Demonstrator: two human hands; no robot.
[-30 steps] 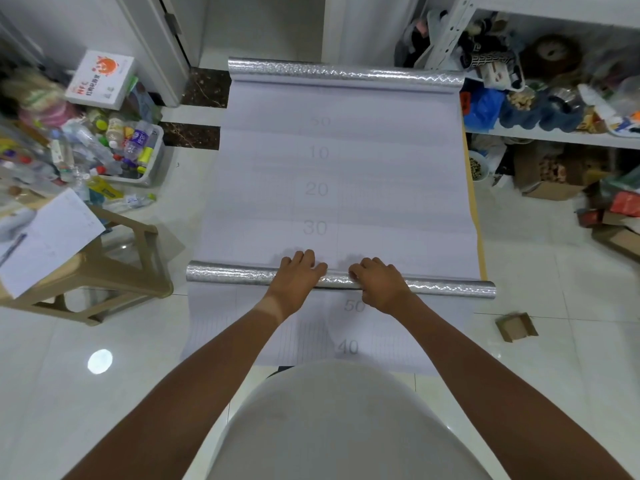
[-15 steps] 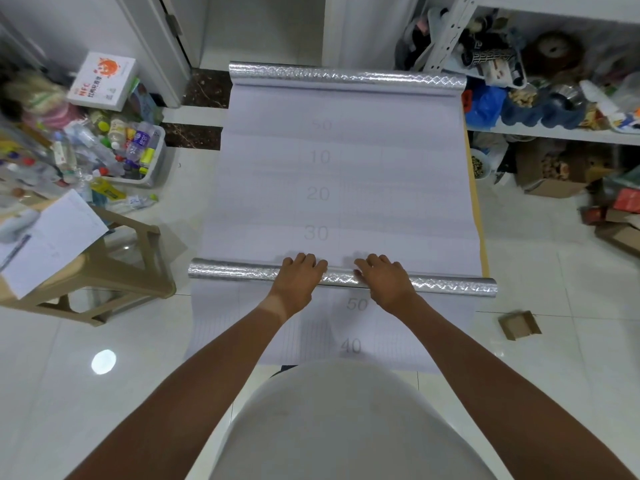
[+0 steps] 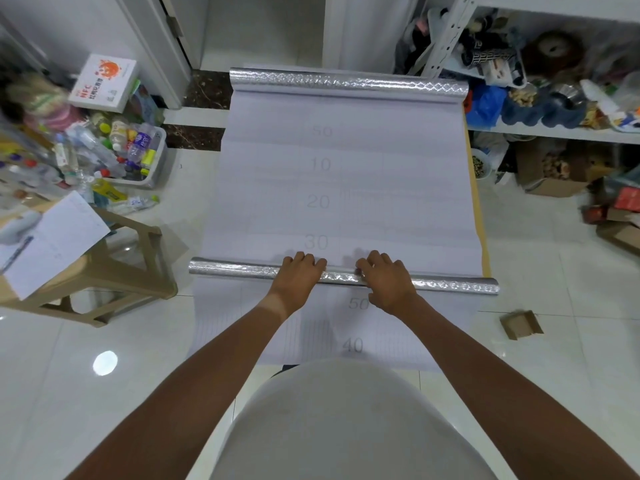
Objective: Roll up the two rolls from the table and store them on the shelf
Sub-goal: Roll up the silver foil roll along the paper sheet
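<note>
Two silver embossed rolls lie across a narrow table (image 3: 483, 237). The near roll (image 3: 235, 268) crosses the table in front of me, just below the printed "30". My left hand (image 3: 298, 277) and my right hand (image 3: 385, 280) rest on its middle, side by side, fingers curled over its far side. A white backing sheet (image 3: 381, 188) with grey numbers runs from it to the far roll (image 3: 346, 81) at the table's far end. A second white sheet (image 3: 242, 323), printed "50" and "40", lies under the near roll and reaches my body.
A metal shelf (image 3: 554, 134) crowded with objects stands at the right, cardboard boxes (image 3: 550, 178) beneath it. To the left are a tan stool (image 3: 114, 271) with papers and a basket of bottles (image 3: 154, 171). A cardboard scrap (image 3: 521, 324) lies on the tiled floor.
Both hands have pushed the near roll a little away from me, closer to the "30" mark. The far roll has stayed in place.
</note>
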